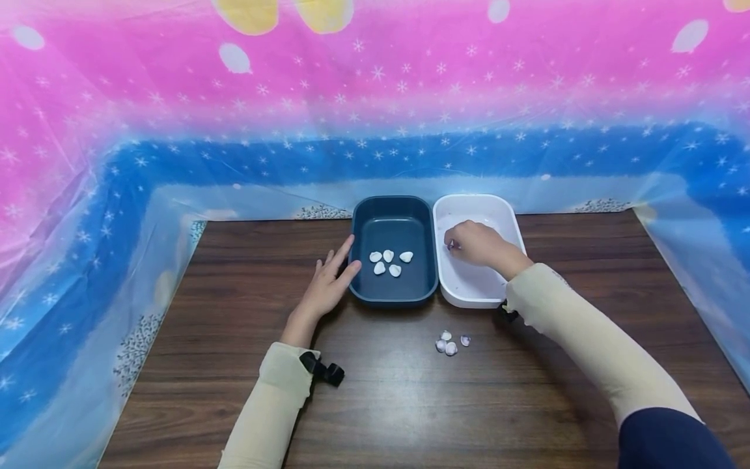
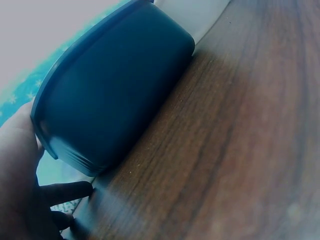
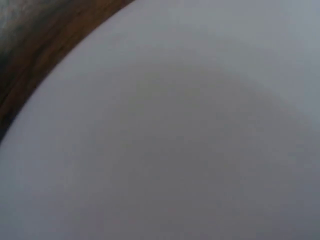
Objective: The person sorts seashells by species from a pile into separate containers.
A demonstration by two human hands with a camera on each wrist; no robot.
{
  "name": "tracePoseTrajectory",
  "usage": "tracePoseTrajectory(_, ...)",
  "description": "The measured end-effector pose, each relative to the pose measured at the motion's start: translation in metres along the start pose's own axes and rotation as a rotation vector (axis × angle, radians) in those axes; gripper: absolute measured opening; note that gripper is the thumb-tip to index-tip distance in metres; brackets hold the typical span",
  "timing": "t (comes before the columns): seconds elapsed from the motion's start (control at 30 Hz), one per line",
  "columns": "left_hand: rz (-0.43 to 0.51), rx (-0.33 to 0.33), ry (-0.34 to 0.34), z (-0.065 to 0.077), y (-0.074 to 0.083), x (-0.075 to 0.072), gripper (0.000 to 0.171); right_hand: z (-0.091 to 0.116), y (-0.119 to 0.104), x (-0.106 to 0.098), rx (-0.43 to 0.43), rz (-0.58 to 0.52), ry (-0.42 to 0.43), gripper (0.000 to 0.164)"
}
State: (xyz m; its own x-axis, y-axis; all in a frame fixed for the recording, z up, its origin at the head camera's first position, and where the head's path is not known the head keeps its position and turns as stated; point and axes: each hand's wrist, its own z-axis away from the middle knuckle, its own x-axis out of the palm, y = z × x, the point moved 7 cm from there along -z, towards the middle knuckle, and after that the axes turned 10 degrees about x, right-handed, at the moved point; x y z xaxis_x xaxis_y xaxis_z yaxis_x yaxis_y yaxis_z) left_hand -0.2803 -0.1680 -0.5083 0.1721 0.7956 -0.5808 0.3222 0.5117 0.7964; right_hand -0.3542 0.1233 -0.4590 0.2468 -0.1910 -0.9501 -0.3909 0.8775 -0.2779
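Note:
My right hand (image 1: 477, 244) is inside the white tray (image 1: 469, 286), pinching a small purplish shell (image 1: 451, 245) low over its floor. Most of that shell is hidden by the fingers. At the left side of the dark blue tray (image 1: 394, 228) rests my left hand (image 1: 324, 286), its fingers spread and its thumb at the rim. The left wrist view shows this hand (image 2: 20, 165) against the end of the dark tray (image 2: 115, 75). Several white shells (image 1: 406, 257) lie in the dark tray. Only the blurred white tray (image 3: 175, 125) fills most of the right wrist view.
The two trays stand side by side at the back of the brown wooden table (image 1: 375, 404). In front of the white tray lie several pale purple shells (image 1: 451, 349). A pink and blue patterned cloth (image 1: 375, 156) hangs behind and at both sides.

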Motion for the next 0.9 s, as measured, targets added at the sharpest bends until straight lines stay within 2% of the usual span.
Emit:
tracePoseTrajectory(0.23,0.002,0.008,0.005,0.0,0.0,0.0,0.07,0.0,0.002,0.004,0.039,0.02,-0.027,0.021)
tracePoseTrajectory(0.4,0.001,0.005,0.002,0.0,0.002,-0.001,0.071,0.014,-0.004,-0.01,0.057,0.018,0.021,0.029)
tracePoseTrajectory(0.67,-0.005,0.01,0.004,-0.001,0.004,0.0,0.071,0.067,-0.03,-0.04,-0.008,0.022,0.144,0.026)
tracePoseTrajectory(0.9,0.001,0.015,-0.002,-0.001,0.002,-0.001,0.069,0.117,-0.056,-0.044,-0.131,0.007,0.239,0.016)
